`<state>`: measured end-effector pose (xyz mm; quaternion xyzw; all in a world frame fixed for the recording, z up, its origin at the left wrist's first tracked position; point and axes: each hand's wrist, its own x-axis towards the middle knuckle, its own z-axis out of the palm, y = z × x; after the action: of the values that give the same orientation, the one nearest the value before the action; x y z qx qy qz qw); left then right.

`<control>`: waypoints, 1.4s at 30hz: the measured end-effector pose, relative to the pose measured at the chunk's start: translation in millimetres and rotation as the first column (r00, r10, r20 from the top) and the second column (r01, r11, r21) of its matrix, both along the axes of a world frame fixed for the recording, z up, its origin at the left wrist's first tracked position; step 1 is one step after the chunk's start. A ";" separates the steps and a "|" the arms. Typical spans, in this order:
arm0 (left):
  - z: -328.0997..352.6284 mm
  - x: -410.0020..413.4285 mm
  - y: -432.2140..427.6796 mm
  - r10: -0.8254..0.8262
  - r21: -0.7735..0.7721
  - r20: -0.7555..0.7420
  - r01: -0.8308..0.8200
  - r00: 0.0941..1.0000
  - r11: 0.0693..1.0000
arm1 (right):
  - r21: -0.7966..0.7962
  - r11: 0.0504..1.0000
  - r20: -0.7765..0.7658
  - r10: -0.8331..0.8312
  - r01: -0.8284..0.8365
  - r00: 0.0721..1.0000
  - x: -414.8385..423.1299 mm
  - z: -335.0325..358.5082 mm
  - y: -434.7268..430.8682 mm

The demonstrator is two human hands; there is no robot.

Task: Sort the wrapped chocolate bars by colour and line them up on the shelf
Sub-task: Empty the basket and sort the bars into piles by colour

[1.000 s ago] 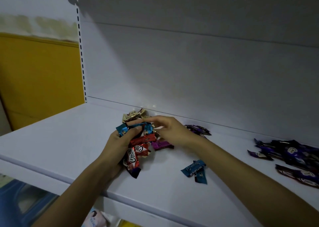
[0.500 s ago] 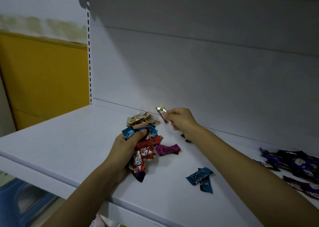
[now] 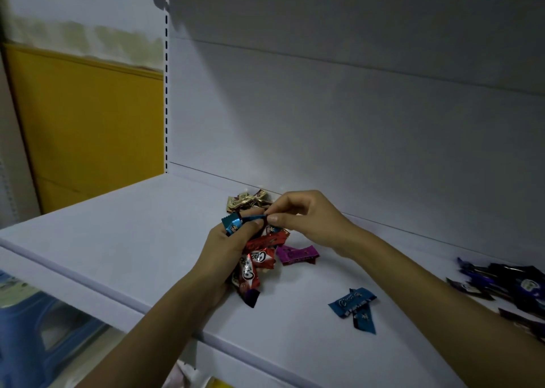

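My left hand (image 3: 227,246) grips a bunch of wrapped chocolate bars over the white shelf (image 3: 124,234): a blue bar (image 3: 236,222) on top and red bars (image 3: 256,265) hanging below. My right hand (image 3: 306,219) pinches the right end of that blue bar with thumb and forefinger. A magenta bar (image 3: 298,253) lies just under my right hand. Gold bars (image 3: 244,201) lie behind the hands near the back panel. Two blue bars (image 3: 355,303) lie apart at the front right. A heap of dark purple bars (image 3: 507,284) sits at the far right.
The shelf's front edge (image 3: 97,284) runs diagonally below my left forearm. A white back panel (image 3: 354,122) rises behind. A yellow wall (image 3: 88,122) shows at left, with a blue plastic object (image 3: 35,328) on the floor below the shelf.
My right hand was raised toward the back panel with a small wrapped piece half a second ago. It has come back down and now pinches the blue bar in my left hand.
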<state>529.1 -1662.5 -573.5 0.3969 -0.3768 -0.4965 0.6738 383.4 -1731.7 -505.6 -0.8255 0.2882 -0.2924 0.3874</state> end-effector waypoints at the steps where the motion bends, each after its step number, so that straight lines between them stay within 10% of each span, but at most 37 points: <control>1: 0.4 -0.6 0.4 -0.002 -0.003 0.008 0.002 1.000 1.000 | -0.048 0.999 -0.003 -0.017 0.017 1.000 -0.1 -1.6 0.3; 13: 2.0 -1.7 2.4 0.022 0.033 -0.066 -0.020 0.998 0.999 | -0.179 0.957 0.169 -0.197 0.227 0.966 0.0 -14.8 3.8; 42: 3.3 -5.3 5.1 0.003 0.001 0.011 -0.003 1.000 1.000 | 0.324 0.847 0.072 -0.466 0.422 0.882 -142.6 -38.4 16.4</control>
<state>523.8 -1657.5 -570.2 0.4003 -0.3796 -0.4936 0.6723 240.8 -1715.2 -544.0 -0.6440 0.4830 -0.3874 0.4494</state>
